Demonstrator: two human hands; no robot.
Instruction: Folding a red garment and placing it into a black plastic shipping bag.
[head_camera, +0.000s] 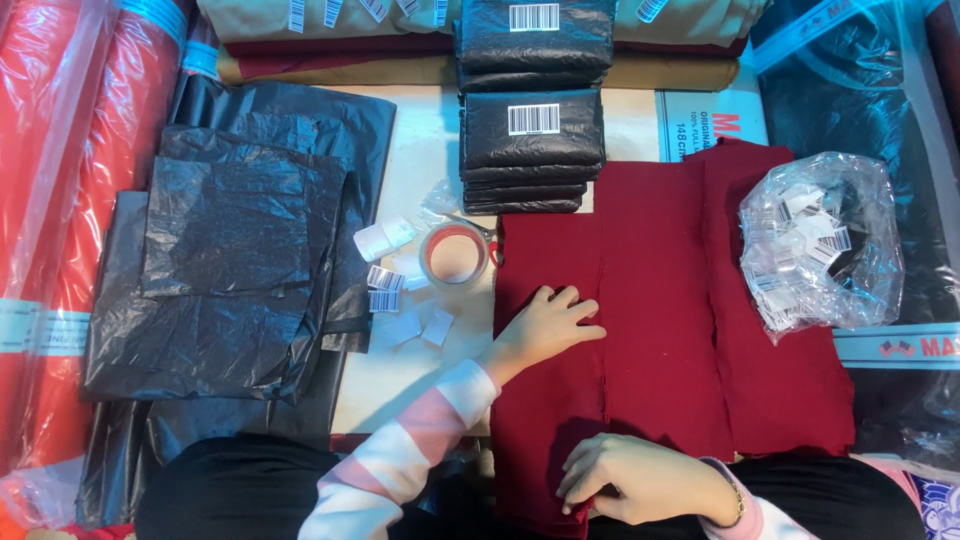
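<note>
**Hands on dark red cloth**

The left hand (548, 325) is resting flat, fingers spread, on the dark red cloth (660, 300) lying centre-right on the table. The right hand (630, 478) is pinching the cloth's edge at 6 o'clock. A tape roll (455, 255) is lying at 10 o'clock of the left hand.

Three overlapping pieces of dark red woven cloth (660, 320) lie side by side at centre. Two stacks of black plastic-wrapped packets, a far stack (535, 40) and a nearer stack (530, 150), stand beyond them. One roll of clear adhesive tape (455, 255) sits left of the cloth. One clear plastic bag of small white labels (820, 245) rests on the right. Two hands show: the left hand (548, 325) and the right hand (630, 475).
</note>
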